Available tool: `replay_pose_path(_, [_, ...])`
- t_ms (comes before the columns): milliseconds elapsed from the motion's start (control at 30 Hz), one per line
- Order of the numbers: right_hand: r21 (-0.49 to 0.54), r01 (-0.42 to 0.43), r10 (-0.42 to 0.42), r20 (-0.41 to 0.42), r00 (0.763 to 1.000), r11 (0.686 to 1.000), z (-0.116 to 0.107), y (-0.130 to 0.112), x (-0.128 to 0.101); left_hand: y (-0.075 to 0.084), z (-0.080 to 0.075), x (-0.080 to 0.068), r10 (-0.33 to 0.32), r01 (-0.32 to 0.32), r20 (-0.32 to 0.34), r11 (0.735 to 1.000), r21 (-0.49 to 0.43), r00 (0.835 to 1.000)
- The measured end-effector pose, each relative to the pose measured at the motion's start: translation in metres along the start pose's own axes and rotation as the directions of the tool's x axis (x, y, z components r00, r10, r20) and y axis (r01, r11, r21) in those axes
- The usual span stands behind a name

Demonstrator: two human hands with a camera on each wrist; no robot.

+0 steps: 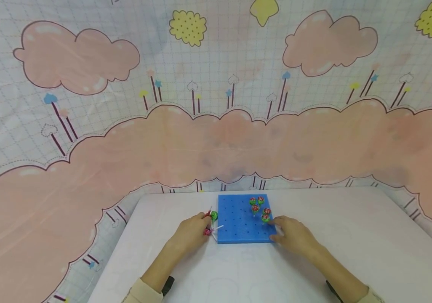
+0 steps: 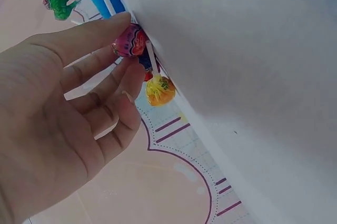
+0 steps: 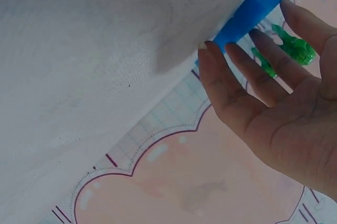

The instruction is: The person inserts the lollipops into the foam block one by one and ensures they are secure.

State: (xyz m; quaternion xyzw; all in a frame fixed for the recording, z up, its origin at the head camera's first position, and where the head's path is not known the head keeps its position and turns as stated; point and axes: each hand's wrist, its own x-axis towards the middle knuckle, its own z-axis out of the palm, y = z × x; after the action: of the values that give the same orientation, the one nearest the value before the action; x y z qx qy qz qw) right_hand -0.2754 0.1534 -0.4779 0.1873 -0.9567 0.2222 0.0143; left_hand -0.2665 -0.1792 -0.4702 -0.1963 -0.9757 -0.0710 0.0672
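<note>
A white counter (image 1: 238,269) stands before a backdrop of pink clouds. At the left, the left hand (image 1: 190,234) has a relaxed, released grip, its fingertips touching loose lollipops (image 1: 210,223) lying just beside the blue foam board (image 1: 238,231). The board's far right holes hold five green-wrapped lollipops (image 1: 259,208), upright. The right hand (image 1: 293,235), fingers straight, rests against the board's near right corner.

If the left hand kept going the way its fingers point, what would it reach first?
Probably the loose lollipops lying on the table right at the fingertips of the left hand; its index finger looks to be touching one. Beyond them lies the blue foam board.
</note>
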Motion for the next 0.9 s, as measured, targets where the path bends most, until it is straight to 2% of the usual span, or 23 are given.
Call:
replay_pose_path(333, [0.003, -0.006, 0.006, 0.006, 1.000, 1.000, 0.0001, 0.0004, -0.0010, -0.0006, 0.0017, -0.0013, -0.027, 0.027, 0.028, 0.999, -0.022, 0.999])
replay_pose_path(533, [0.000, -0.014, 0.014, 0.005, 1.000, 1.000, 0.0003, -0.0003, -0.0014, -0.0014, 0.0024, -0.0013, -0.017, 0.017, 0.045, 1.000, 0.008, 0.999])
replay_pose_path(700, [-0.007, -0.001, 0.001, -0.001, 1.000, 1.000, 0.0006, -0.0013, -0.0019, -0.0023, -0.0014, -0.0011, -0.037, 0.036, 0.053, 0.999, 0.018, 0.998])
replay_pose_path(900, [-0.014, 0.003, -0.004, -0.009, 1.000, 1.000, 0.0008, -0.0013, -0.0023, -0.0021, -0.0063, -0.0011, -0.034, 0.035, 0.026, 0.998, -0.053, 0.999])
